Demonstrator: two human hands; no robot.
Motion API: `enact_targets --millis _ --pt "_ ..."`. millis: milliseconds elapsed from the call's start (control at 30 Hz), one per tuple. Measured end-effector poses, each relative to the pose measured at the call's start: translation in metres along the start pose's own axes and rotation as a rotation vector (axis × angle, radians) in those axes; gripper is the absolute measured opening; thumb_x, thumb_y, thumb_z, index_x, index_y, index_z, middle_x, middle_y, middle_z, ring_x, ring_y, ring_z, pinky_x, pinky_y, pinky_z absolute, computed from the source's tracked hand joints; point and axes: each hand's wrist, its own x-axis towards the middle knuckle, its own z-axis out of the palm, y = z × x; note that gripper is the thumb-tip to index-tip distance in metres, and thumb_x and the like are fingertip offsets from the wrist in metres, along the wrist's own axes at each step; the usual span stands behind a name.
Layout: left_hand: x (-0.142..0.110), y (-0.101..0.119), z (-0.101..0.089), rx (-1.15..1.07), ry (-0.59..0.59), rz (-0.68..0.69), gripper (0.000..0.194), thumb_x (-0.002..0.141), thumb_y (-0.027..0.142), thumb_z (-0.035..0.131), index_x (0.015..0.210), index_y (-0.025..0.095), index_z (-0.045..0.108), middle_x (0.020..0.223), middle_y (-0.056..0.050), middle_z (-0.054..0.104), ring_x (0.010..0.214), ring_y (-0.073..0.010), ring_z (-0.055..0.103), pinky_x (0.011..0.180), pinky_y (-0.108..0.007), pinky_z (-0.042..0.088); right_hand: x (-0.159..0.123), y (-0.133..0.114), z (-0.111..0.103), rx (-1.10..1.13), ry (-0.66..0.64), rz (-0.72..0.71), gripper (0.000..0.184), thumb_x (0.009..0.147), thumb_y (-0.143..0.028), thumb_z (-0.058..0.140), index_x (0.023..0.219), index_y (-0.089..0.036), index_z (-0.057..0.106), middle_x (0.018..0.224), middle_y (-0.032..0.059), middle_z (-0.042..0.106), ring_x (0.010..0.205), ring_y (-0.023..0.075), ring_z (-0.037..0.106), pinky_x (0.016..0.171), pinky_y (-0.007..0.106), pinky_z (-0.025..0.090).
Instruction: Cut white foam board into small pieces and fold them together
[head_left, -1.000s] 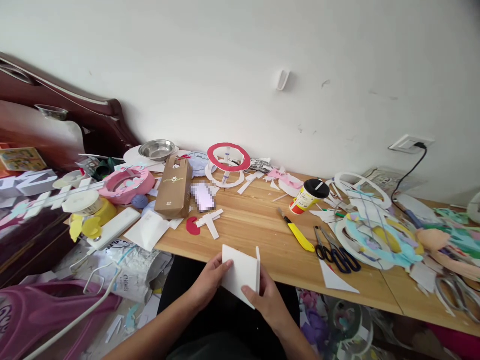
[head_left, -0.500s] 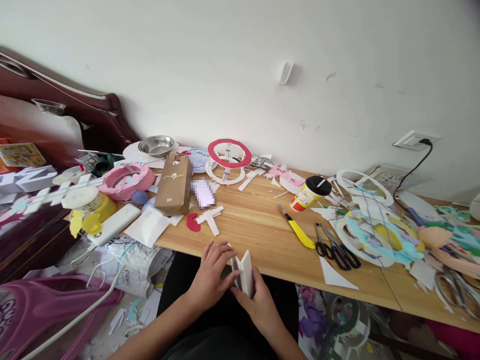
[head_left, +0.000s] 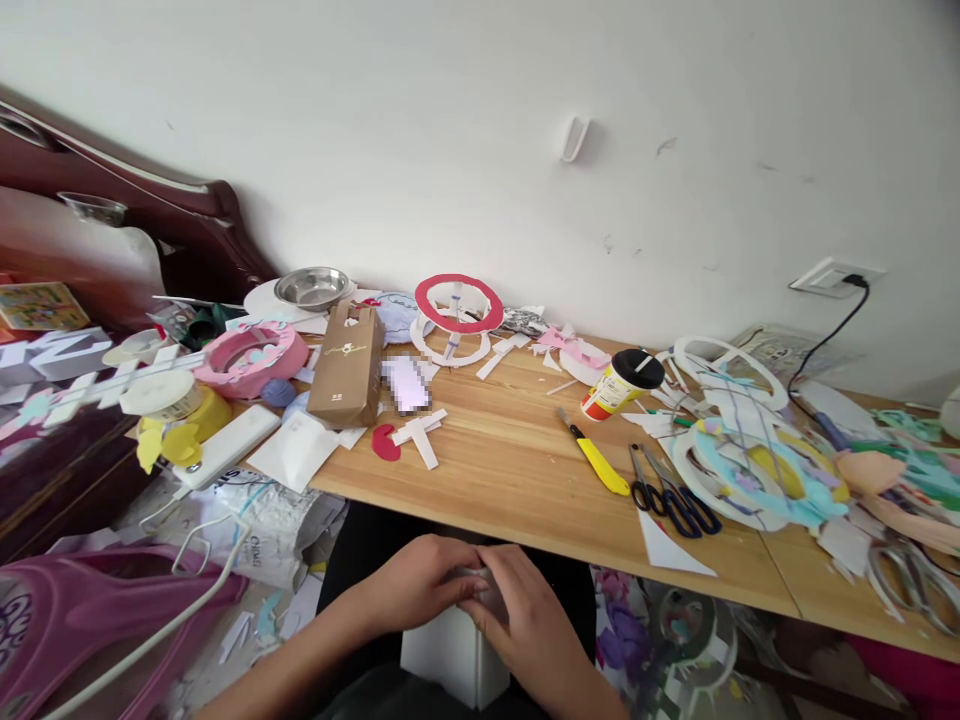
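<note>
White angled board [head_left: 441, 652]: quantity one, lower centre of the frame, beneath and between the left hand [head_left: 418, 585] and right hand [head_left: 531, 625]. Both hands meet, fingers clamped over its upper end and partly hiding it. The wooden table [head_left: 495, 440] begins just beyond the hands. Right of centre, it carries one yellow utility knife [head_left: 601, 466], two dark-handled scissors [head_left: 670, 492] and one lidded cup [head_left: 616, 385]; left of centre, one brown carton [head_left: 346, 370] and one red cut-out [head_left: 385, 444].
</note>
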Motion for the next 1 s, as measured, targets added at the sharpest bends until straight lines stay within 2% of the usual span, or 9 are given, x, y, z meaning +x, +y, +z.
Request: enact_targets --millis 67,167,333,467,633,767,867,1000 --pt "0.000 -0.001 0.001 -0.037 -0.008 -0.051 0.026 0.095 0.036 0.051 0.089 0.018 0.068 0.080 -0.001 0.068 0.072 -0.0121 0.059 0.066 -0.020 0.041 0.004 -0.007 -0.004 -0.090 -0.044 0.013 0.019 0.089 -0.028 0.064 0.105 -0.021 0.057 0.099 0.0060 0.063 0.094 0.0249 0.061 0.081 0.040 0.054" --pt "0.000 -0.002 0.001 -0.049 0.001 -0.121 0.029 0.093 0.038 0.054 0.081 0.017 0.069 0.070 0.000 0.065 0.065 -0.0110 0.055 0.061 -0.020 0.038 0.007 -0.013 -0.005 -0.203 -0.058 0.017 0.013 0.087 -0.026 0.067 0.092 -0.022 0.056 0.089 0.0032 0.062 0.085 0.0239 0.060 0.072 0.037 0.053" --pt "-0.002 -0.001 0.000 -0.071 0.010 -0.193 0.027 0.090 0.039 0.058 0.079 0.018 0.072 0.067 0.001 0.066 0.062 -0.0107 0.055 0.058 -0.019 0.037 0.007 -0.013 0.000 -0.298 -0.037 -0.044 0.018 0.084 -0.026 0.070 0.089 -0.023 0.053 0.087 0.0018 0.060 0.081 0.0231 0.059 0.067 0.035 0.051" --pt "-0.004 0.010 -0.002 0.038 0.043 -0.215 0.025 0.089 0.037 0.059 0.077 0.020 0.073 0.067 0.001 0.068 0.062 -0.0118 0.059 0.058 -0.021 0.037 0.007 -0.016 -0.002 -0.367 -0.018 -0.085 0.014 0.086 -0.023 0.066 0.089 -0.022 0.053 0.086 0.0034 0.059 0.079 0.0239 0.058 0.067 0.036 0.050" --pt "-0.018 0.047 -0.012 0.278 0.147 -0.093 0.026 0.094 0.032 0.053 0.075 0.020 0.066 0.070 0.001 0.067 0.065 -0.0131 0.061 0.060 -0.023 0.038 0.007 -0.039 -0.030 -0.363 0.023 -0.223 0.006 0.091 -0.021 0.054 0.087 -0.022 0.051 0.082 0.0040 0.057 0.075 0.0226 0.055 0.066 0.035 0.047" --pt "-0.036 0.074 -0.022 0.350 0.182 0.111 0.025 0.097 0.030 0.049 0.077 0.022 0.062 0.069 0.002 0.066 0.062 -0.0118 0.059 0.056 -0.024 0.038 0.002 -0.055 -0.046 -0.399 0.115 -0.401 0.016 0.088 -0.009 0.044 0.085 -0.021 0.053 0.072 0.0031 0.057 0.065 0.0204 0.053 0.059 0.033 0.041" --pt "-0.045 0.079 -0.024 0.387 0.167 0.195 0.023 0.098 0.027 0.047 0.081 0.022 0.062 0.071 0.001 0.068 0.062 -0.0120 0.060 0.056 -0.025 0.040 -0.001 -0.057 -0.045 -0.428 0.138 -0.496 0.018 0.088 -0.008 0.046 0.078 -0.022 0.052 0.063 0.0004 0.054 0.057 0.0171 0.050 0.054 0.031 0.037" --pt "-0.051 0.068 -0.019 0.434 0.149 0.181 0.020 0.096 0.024 0.049 0.080 0.022 0.061 0.069 0.001 0.067 0.061 -0.0130 0.059 0.054 -0.027 0.039 -0.002 -0.052 -0.037 -0.376 0.085 -0.445 0.022 0.092 -0.019 0.049 0.070 -0.023 0.048 0.062 -0.0003 0.053 0.055 0.0150 0.050 0.049 0.028 0.034"
